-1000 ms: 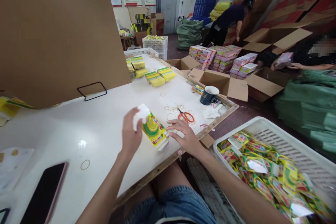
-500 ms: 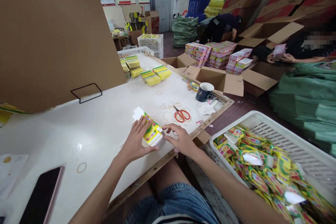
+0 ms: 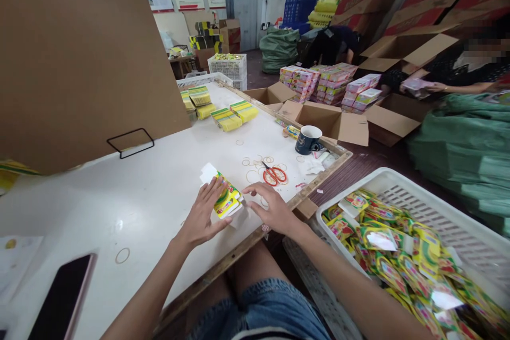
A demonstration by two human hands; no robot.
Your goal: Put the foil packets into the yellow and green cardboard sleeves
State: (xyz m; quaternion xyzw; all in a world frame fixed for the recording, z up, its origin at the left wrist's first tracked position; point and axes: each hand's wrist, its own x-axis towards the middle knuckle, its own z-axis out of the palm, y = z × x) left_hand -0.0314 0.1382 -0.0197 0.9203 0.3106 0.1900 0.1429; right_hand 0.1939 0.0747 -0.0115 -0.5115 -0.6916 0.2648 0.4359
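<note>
A small stack of flattened yellow-and-green cartons (image 3: 228, 203) with white flaps lies at the table's near edge. My left hand (image 3: 205, 210) holds the stack, its straight fingers across the printed top and its thumb along the near side. At the stack's right end is my right hand (image 3: 271, 210), its thumb and curved fingers apart with nothing visible between them. Just beyond that hand lie red-handled scissors (image 3: 274, 175) among several loose rubber bands (image 3: 254, 176).
Bundled yellow cartons (image 3: 226, 119) sit farther up the white table. A dark mug (image 3: 307, 141) stands by its right edge, and a phone (image 3: 61, 297) lies at left. A white basket (image 3: 384, 175) of printed cartons stands at right. Two other people work beyond open boxes (image 3: 319, 117).
My right hand's fingers have come slightly off the stack's right end, and a gap shows there. My left hand stays on the cartons. The view has shifted slightly.
</note>
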